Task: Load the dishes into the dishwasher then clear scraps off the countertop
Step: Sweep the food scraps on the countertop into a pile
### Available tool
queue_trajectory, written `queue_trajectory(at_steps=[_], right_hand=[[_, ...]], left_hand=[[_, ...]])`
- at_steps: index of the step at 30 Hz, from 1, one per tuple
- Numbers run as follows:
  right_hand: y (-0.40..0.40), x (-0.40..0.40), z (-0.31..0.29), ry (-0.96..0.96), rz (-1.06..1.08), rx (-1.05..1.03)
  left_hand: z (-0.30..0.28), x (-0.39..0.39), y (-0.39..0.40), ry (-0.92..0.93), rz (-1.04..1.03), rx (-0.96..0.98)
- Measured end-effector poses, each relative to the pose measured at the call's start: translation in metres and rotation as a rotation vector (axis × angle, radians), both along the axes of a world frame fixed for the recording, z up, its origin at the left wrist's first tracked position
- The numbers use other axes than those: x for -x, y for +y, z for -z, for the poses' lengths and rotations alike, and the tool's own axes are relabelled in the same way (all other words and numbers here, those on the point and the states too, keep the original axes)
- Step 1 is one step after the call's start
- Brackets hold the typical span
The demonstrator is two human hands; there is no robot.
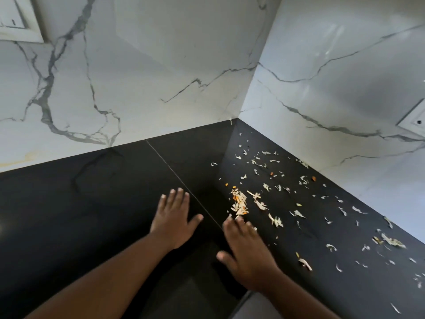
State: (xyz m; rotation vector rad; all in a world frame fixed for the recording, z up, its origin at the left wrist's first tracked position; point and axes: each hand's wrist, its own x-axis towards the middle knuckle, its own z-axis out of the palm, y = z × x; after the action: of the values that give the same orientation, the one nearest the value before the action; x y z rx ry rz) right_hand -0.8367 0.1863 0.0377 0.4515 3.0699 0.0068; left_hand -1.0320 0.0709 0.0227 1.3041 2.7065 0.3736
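Pale and orange vegetable scraps [278, 194] lie scattered over the right half of a black countertop [92, 199], running from the corner toward the right edge. A denser small pile of scraps [239, 202] sits just beyond my right hand [247, 252]. That hand lies flat on the counter with fingers straight, its fingertips touching the near end of the pile. My left hand [176, 218] rests flat on the bare counter to the left, fingers spread, holding nothing. No dishes or dishwasher are in view.
White marble-look walls [149, 77] close the counter at the back and right, meeting in a corner [233, 120]. A thin seam [174, 173] crosses the countertop diagonally. A socket plate [414, 120] is on the right wall, a white frame [16, 21] at top left.
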Motion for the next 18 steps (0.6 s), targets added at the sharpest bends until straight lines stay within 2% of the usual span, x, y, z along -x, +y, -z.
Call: queue_trajectory(at_steps=[3,11,15,18], right_hand=[[-0.014,-0.013,0.014,-0.083,-0.134,-0.062],[0.058,-0.032,0.023,-0.063,-0.062,-0.133],[0.099,-0.023,0.018,-0.07,-0.018,-0.132],[0.092,-0.004,0.009,-0.025,-0.124,-0.074]], left_hand=[[0.008,-0.03,0.033,0.016,0.079,0.045],[0.011,-0.03,0.051,0.029,0.013,0.069],[0.01,-0.033,0.051,0.058,-0.079,0.066],[0.009,-0.036,0.051,0.077,-0.184,0.039]])
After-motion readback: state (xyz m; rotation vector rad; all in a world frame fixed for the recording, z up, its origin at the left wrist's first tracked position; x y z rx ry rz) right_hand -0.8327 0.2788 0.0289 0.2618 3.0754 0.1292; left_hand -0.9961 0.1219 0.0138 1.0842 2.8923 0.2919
